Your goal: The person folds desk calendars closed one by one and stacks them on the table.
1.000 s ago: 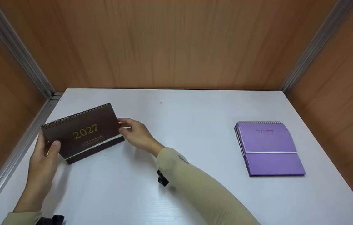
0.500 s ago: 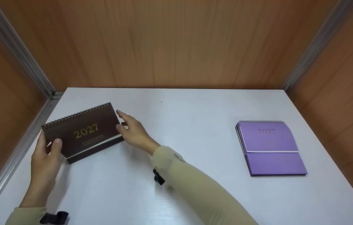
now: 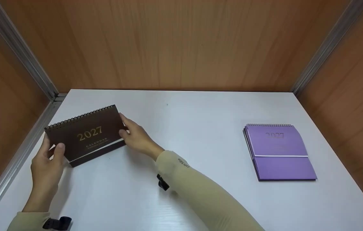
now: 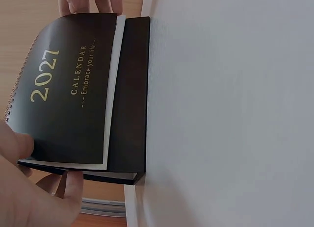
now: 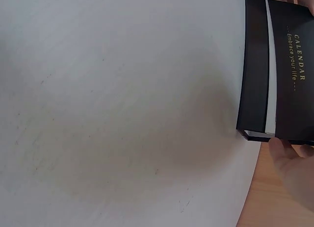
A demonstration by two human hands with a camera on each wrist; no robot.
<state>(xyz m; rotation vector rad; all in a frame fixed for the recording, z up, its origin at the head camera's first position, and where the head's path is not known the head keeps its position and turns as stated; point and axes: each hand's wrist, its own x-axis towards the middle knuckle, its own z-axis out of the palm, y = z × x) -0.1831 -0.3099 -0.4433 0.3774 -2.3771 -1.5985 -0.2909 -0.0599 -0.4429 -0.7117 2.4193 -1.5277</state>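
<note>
A dark brown 2027 desk calendar (image 3: 90, 136) stands slanted at the left of the white table, its spiral binding along the top. Its lower edge is at the tabletop. My left hand (image 3: 47, 170) grips its left side, thumb in front and fingers partly hidden behind. At the opposite side, my right hand (image 3: 139, 138) holds the edge between thumb and fingers. The left wrist view shows the calendar's cover (image 4: 73, 89) with gold lettering and a pale page edge below it. In the right wrist view, my right hand (image 5: 294, 170) touches the calendar's near side.
A purple 2027 desk calendar (image 3: 279, 154) lies on the right part of the white table (image 3: 194, 128). Wood panels (image 3: 175, 45) rise at the back and both sides, with metal rails (image 3: 27, 51) at the corners.
The right hand's fingers lifted off the brown calendar's edge, shifted up along it and closed in again. The calendar moved very slightly right; the left hand keeps its grip.
</note>
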